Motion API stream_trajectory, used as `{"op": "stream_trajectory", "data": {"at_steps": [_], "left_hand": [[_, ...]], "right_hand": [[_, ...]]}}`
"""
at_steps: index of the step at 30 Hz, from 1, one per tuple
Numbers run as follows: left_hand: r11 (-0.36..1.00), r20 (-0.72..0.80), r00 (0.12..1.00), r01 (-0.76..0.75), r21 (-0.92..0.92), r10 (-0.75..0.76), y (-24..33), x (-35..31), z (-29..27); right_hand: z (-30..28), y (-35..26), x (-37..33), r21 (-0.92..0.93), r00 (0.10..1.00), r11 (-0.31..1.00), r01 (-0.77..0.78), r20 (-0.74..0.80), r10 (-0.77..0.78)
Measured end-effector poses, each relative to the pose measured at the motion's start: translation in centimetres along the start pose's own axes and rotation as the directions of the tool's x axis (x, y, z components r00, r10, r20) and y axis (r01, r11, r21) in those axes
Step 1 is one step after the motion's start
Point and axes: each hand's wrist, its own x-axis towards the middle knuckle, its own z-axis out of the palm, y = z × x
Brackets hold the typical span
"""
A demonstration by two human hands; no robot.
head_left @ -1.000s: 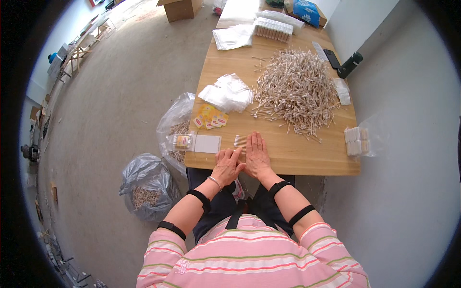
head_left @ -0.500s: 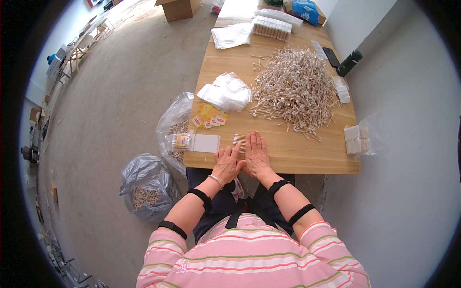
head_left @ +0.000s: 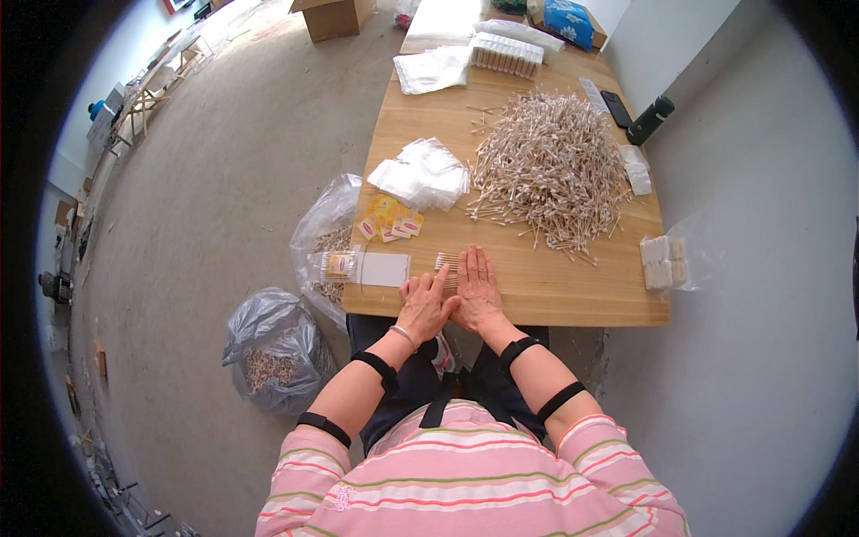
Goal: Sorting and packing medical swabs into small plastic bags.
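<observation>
Head view shows our left hand [head_left: 424,307] and right hand [head_left: 477,294] flat, fingers spread, over a small cotton swab bundle [head_left: 445,266] on the wooden surface [head_left: 573,291]; we'd best press evenly, keeping swabs parallel.

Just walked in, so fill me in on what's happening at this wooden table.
A person in a pink striped top sits at the near edge of the light wooden table, both hands laid flat side by side. The left hand and right hand press on a small bundle of thin wooden cotton swabs. A big loose heap of the same swabs lies further back, with a stack of clear plastic bags and a filled clear swab box to the left.
</observation>
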Motion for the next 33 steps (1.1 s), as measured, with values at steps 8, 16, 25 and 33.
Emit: {"op": "stream_trajectory", "data": {"at_steps": [8, 16, 25, 33], "left_hand": [[1.000, 0.013, 1.000, -0.023, 0.006, 0.023, -0.2, 0.4, -0.2], [1.000, -0.006, 1.000, 0.012, 0.025, -0.012, 0.0, 1.1, -0.1], [0.997, 0.049, 0.998, -0.030, 0.071, 0.027, -0.6, 1.6, 0.1], [0.998, 0.110, 0.992, 0.059, 0.021, -0.061, -0.9, 2.9, 0.2]], "right_hand": [[0.2, 0.1, 0.1, -0.003, 1.000, 1.000, -0.003, -0.010, 0.003], [0.3, 0.0, 0.1, 0.042, 0.999, 0.999, -0.019, -0.025, 0.020], [0.3, 0.0, 0.0, 0.076, 0.999, 0.997, -0.016, -0.038, 0.019], [-0.1, 0.0, 0.1, 0.095, 1.000, 0.995, -0.030, 0.003, 0.030]]}}
